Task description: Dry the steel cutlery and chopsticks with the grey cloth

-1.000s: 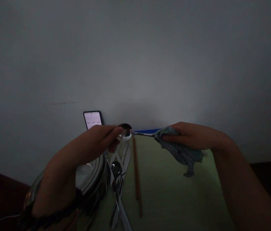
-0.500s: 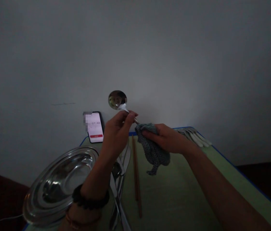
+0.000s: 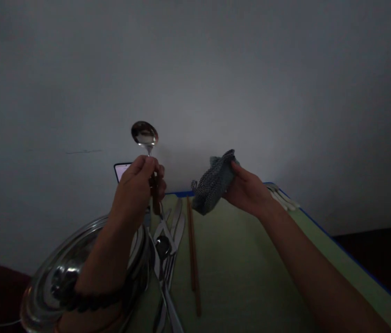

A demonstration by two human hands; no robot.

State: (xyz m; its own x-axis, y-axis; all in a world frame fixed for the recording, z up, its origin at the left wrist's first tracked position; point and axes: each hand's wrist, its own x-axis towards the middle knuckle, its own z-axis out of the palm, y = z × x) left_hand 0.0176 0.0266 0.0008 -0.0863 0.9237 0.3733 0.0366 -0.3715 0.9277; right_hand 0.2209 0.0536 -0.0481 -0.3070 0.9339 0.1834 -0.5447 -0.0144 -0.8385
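With its bowl held high against the pale wall (image 3: pixel 202 83), the spoon (image 3: pixel 145 134) was the star of this moment, up in the air above the far left part of the worktop (image 3: pixel 237 277)! The left hand (image 3: pixel 139 178) had it near the neck, fingers wrapped snugly round, and what a sensible grip: the bowl looked free of skin all round. Across a clear gap, over the middle of the far edge, the right hand (image 3: pixel 247 189) had the patterned cloth (image 3: pixel 212 182) between thumb and fingers, a loose fold drooping leftward. Good technique here, I judged, meant a steady left grip and the cloth bunched thicker over the right fingertips, so that any pass across metal would press evenly and no bare skin would smudge the shine. Height mattered too! Below lay piled cutlery (image 3: pixel 163 247), with chopsticks (image 3: pixel 192 259) just to its right, metal basins (image 3: pixel 59 252) by the left edge, a phone (image 3: pixel 121 171) half hidden at the far left corner and pale-handled utensils (image 3: pixel 283 200) at the far right; a low, careless sweep looked likely to clip the pile.
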